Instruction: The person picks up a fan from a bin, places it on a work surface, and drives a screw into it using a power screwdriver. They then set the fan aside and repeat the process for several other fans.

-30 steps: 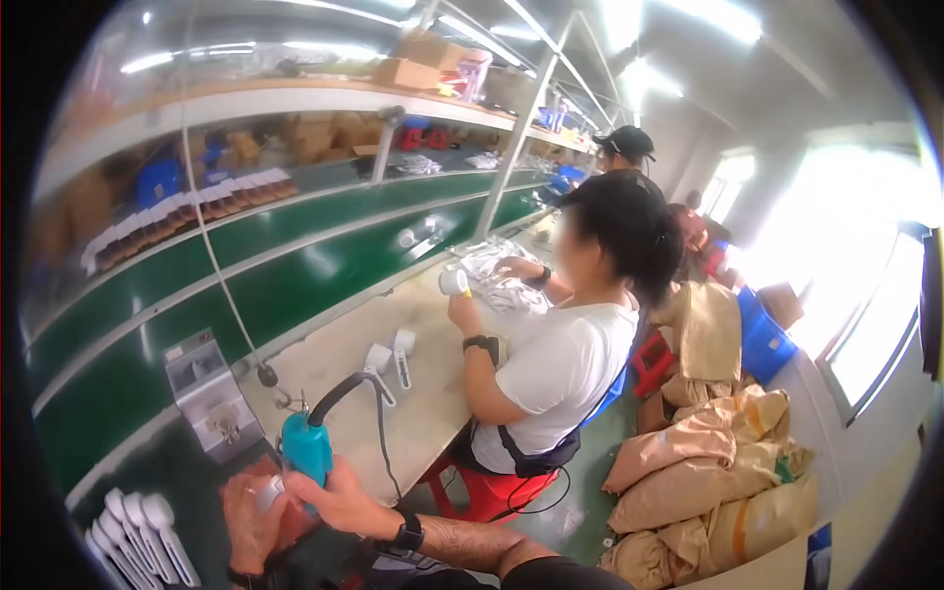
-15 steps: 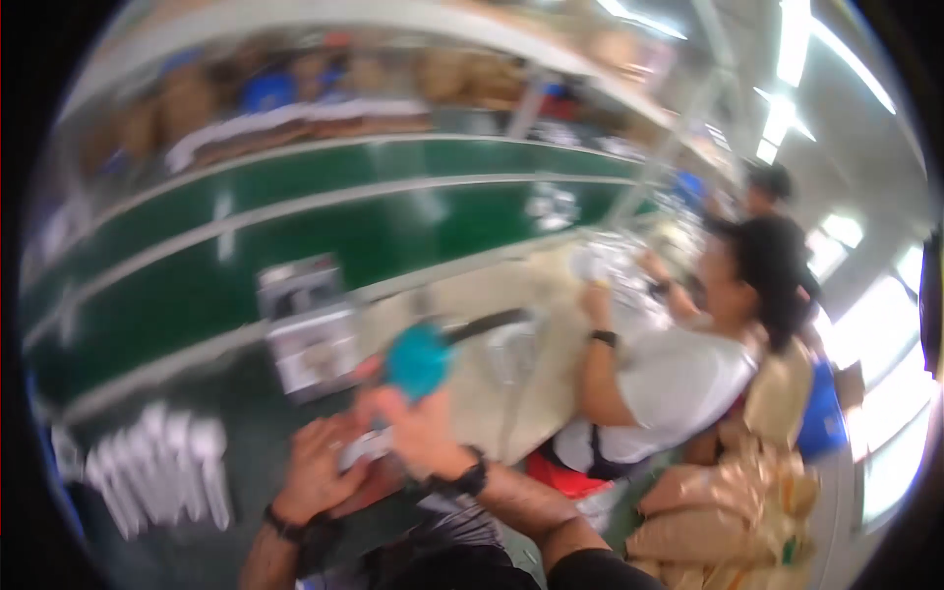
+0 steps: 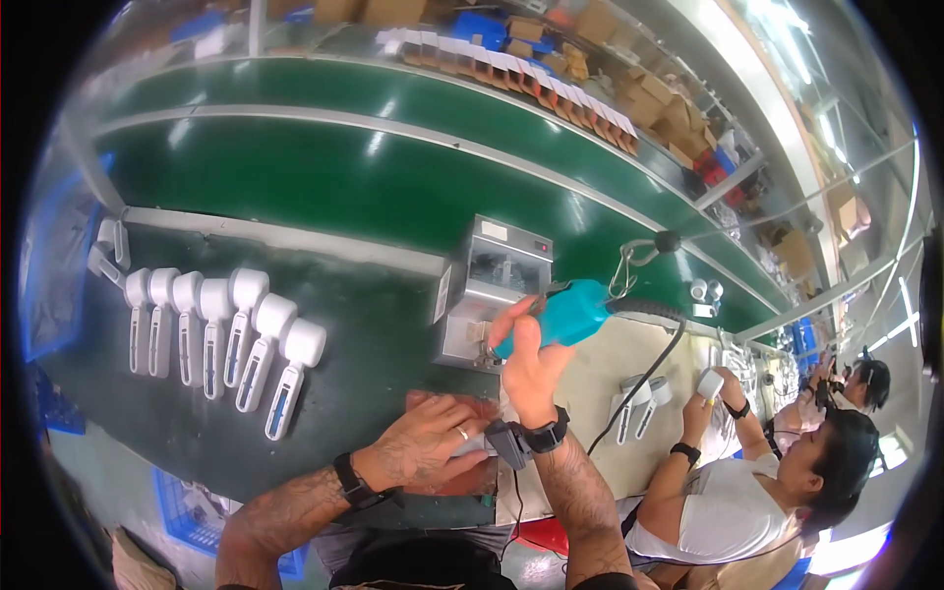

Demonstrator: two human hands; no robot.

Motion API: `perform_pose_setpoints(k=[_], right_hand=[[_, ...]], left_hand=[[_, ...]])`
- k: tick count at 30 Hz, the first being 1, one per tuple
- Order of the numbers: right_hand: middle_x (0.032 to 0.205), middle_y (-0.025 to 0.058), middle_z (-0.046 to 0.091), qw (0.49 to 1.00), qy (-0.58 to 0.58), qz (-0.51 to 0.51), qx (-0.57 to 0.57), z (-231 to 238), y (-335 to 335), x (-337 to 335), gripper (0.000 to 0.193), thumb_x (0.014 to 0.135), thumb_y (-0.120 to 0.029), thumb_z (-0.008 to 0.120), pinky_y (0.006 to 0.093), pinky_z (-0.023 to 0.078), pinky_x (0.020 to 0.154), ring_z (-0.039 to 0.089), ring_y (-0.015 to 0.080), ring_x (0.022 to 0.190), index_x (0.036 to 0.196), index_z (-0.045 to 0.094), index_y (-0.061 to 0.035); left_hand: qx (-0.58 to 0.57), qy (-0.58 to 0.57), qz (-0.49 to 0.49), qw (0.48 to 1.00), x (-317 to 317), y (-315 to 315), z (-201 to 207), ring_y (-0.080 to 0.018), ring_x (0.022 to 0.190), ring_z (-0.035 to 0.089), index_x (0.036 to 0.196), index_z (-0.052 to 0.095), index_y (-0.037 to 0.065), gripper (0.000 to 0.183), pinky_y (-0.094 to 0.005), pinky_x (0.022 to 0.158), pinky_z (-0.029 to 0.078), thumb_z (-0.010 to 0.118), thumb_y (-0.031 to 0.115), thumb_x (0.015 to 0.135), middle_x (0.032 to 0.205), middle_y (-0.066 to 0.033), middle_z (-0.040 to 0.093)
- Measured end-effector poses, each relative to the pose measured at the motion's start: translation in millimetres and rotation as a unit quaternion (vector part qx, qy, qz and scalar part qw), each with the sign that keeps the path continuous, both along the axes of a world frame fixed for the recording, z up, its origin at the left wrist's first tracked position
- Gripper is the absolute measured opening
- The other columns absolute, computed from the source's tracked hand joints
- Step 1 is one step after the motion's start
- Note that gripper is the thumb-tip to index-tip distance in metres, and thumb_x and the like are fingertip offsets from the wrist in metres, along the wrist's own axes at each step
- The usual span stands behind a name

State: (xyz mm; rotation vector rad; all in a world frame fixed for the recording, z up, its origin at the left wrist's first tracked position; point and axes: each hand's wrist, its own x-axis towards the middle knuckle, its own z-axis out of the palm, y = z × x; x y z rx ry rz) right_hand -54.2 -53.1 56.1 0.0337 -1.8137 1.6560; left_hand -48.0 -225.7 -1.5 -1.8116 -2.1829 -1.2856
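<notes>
My right hand [image 3: 536,379] is wrapped round a teal electric screwdriver [image 3: 572,317], which hangs tilted from a metal hook with a black coiled cord. Its lower end is at the front of a grey metal screw feeder [image 3: 497,280]; the tip is partly hidden by my fingers. My left hand [image 3: 428,442] is closed over a small white part [image 3: 477,448], mostly covered by the fingers, on a reddish-brown pad [image 3: 467,480]. Left of it lies a row of several white handheld devices [image 3: 239,329] with round heads and long handles.
A co-worker [image 3: 728,492] sits at my right, holding a white piece. Between us lie more white devices [image 3: 639,403] on a beige mat [image 3: 590,452]. A green conveyor belt [image 3: 324,162] runs behind the bench. Below the bench edge is a blue crate [image 3: 187,516].
The head view has swung left and down and is sharper. My right hand has brought the screwdriver from above the left hand to the screw feeder. The left hand stays on the white part.
</notes>
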Motion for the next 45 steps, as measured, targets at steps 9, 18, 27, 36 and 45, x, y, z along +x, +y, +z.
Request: perform_pose_setpoints(k=[9, 18, 27, 36, 45], right_hand=[[0.078, 0.0078, 0.06, 0.998, -0.059, -0.005, -0.016, 4.8, -1.1, 39.8, 0.046, 0.101, -0.044, 0.058, 0.0314, 0.048, 0.062, 0.058, 0.0169, 0.068, 0.109, 0.053, 0.0003], [0.073, 0.0099, 0.057, 0.997, -0.055, -0.022, -0.049, 4.0, -7.6, 96.9, 0.069, 0.091, -0.06, 0.067, 0.033, 0.047, 0.057, 0.057, 0.02, 0.063, 0.112, 0.05, 0.0035], [0.073, 0.0098, 0.057, 0.995, -0.065, -0.037, -0.06, -9.2, -7.8, 102.1, 0.066, 0.092, -0.059, 0.066, 0.0341, 0.048, 0.058, 0.057, 0.0201, 0.062, 0.109, 0.05, 0.0026], [0.072, 0.0091, 0.054, 0.995, -0.052, -0.016, -0.078, -16.5, -8.2, 99.3, 0.052, 0.095, -0.051, 0.067, 0.0356, 0.048, 0.058, 0.055, 0.0205, 0.06, 0.098, 0.047, -0.0023], [0.077, 0.009, 0.059, 0.994, -0.106, -0.025, -0.032, -2.4, -7.1, 93.6, 0.05, 0.099, -0.049, 0.061, 0.0326, 0.048, 0.06, 0.058, 0.0179, 0.065, 0.109, 0.052, -0.0003]], left_hand=[[-0.006, 0.008, 0.016, 1.0, -0.9, 5.2, 1.2, -0.0278, 0.101, 0.059, 0.116, 0.066, 0.009, 0.038, -0.0401, 0.09, 0.049, 0.075, 0.029, 0.085, 0.106, -0.007, 0.062], [0.007, -0.028, 0.011, 1.0, -1.0, 5.7, 3.4, -0.027, 0.102, 0.059, 0.115, 0.066, 0.01, 0.038, -0.0394, 0.09, 0.05, 0.077, 0.028, 0.083, 0.109, -0.0065, 0.063], [-0.002, -0.037, 0.004, 0.999, 1.9, 4.8, 3.0, -0.0268, 0.102, 0.059, 0.116, 0.066, 0.01, 0.038, -0.0395, 0.089, 0.05, 0.076, 0.028, 0.084, 0.111, -0.0061, 0.063], [-0.063, -0.021, -0.013, 0.998, 2.1, 6.3, 6.8, -0.0295, 0.112, 0.053, 0.12, 0.06, 0.005, 0.039, -0.0413, 0.097, 0.043, 0.07, 0.026, 0.088, 0.119, -0.0107, 0.058], [-0.027, 0.006, -0.001, 1.0, 1.5, 3.1, 1.9, -0.0284, 0.106, 0.056, 0.119, 0.063, 0.009, 0.039, -0.0405, 0.095, 0.045, 0.072, 0.029, 0.087, 0.114, -0.0084, 0.06]])
